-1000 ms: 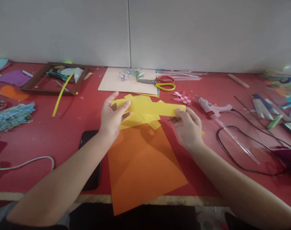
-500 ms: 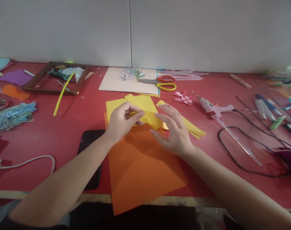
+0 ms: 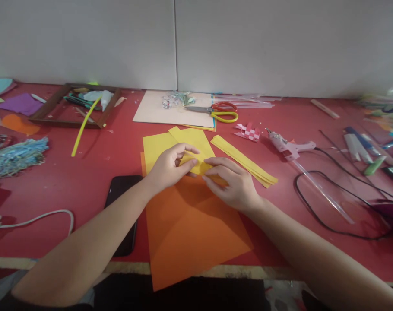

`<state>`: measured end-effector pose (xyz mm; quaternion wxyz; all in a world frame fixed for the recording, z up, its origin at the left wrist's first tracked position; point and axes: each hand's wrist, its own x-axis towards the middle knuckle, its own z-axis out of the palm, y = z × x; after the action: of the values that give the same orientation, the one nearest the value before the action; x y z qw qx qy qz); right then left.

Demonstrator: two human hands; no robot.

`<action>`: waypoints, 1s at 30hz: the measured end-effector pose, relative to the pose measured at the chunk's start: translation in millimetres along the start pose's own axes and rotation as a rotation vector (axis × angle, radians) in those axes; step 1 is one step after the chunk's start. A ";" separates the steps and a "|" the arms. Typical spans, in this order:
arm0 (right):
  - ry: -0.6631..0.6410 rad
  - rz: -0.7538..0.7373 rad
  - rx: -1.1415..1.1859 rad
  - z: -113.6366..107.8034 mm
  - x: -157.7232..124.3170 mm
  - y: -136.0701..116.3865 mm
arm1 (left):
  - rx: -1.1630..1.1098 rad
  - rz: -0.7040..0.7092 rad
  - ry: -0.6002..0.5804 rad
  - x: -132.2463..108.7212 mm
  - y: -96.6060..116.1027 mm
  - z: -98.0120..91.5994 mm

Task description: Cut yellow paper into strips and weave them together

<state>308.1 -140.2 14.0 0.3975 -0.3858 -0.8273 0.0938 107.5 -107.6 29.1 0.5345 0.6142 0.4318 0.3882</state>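
Between my two hands is a small piece of yellow paper [image 3: 198,166], partly covered by my fingers. My left hand [image 3: 170,167] pinches its left end between thumb and fingers. My right hand [image 3: 233,179] closes on its right end, with the fingertips on the paper. Beneath them lies a large orange sheet [image 3: 196,224], and yellow sheets [image 3: 154,144] are just behind. Several yellow paper strips [image 3: 243,160] lie in a bundle behind my right hand.
Red-and-yellow scissors [image 3: 216,111] rest on a pale board [image 3: 151,110] at the back. A pink glue gun [image 3: 289,149] with a black cord and a woven pink paper fish [image 3: 248,132] lie right. A phone [image 3: 122,190] is left, a brown frame [image 3: 41,116] farther back.
My right hand has come down and in, its fingers closing on the yellow paper's right end. The yellow paper now sits slightly lower, and the strip bundle behind is more exposed.
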 end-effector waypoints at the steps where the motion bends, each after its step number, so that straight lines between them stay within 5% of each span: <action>1: -0.012 0.008 0.005 0.1 0.1 -0.6 | 0.006 -0.004 -0.012 0.0 -0.1 0.2; 12: 0.003 0.045 0.062 2.2 -1.6 -0.5 | 0.250 0.067 -0.007 -3.0 5.2 -1.0; 17: 0.006 0.111 0.080 -0.4 1.6 -3.3 | 0.240 0.160 -0.037 -2.6 1.7 -1.9; 30: -0.026 0.173 0.069 -0.5 2.1 -2.2 | 0.178 0.110 -0.008 -3.1 3.2 0.2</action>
<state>306.4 -140.3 16.5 0.3903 -0.4407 -0.7922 0.1609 107.0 -110.8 32.2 0.4574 0.6835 0.4280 0.3746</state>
